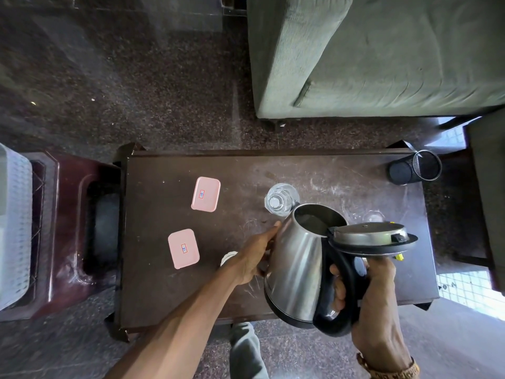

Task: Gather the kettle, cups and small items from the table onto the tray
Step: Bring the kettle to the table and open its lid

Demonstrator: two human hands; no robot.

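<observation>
A steel kettle (296,258) with a black handle is held above the dark table (164,296), tilted, its lid (371,236) flipped open. My right hand (374,302) grips the handle. My left hand (257,255) rests flat against the kettle's left side. The spout is right next to a clear glass (281,199) standing on the table. A second clear glass (373,216) is partly hidden behind the lid. Two pink lidded boxes (205,194) (183,248) lie on the table's left half. A small white object (228,257) peeks out from under my left wrist.
A black mesh cup (415,168) lies tipped at the table's far right corner. A maroon plastic stool (68,228) stands to the left, with a white woven basket (13,228) beyond it. A green sofa (382,56) is behind the table.
</observation>
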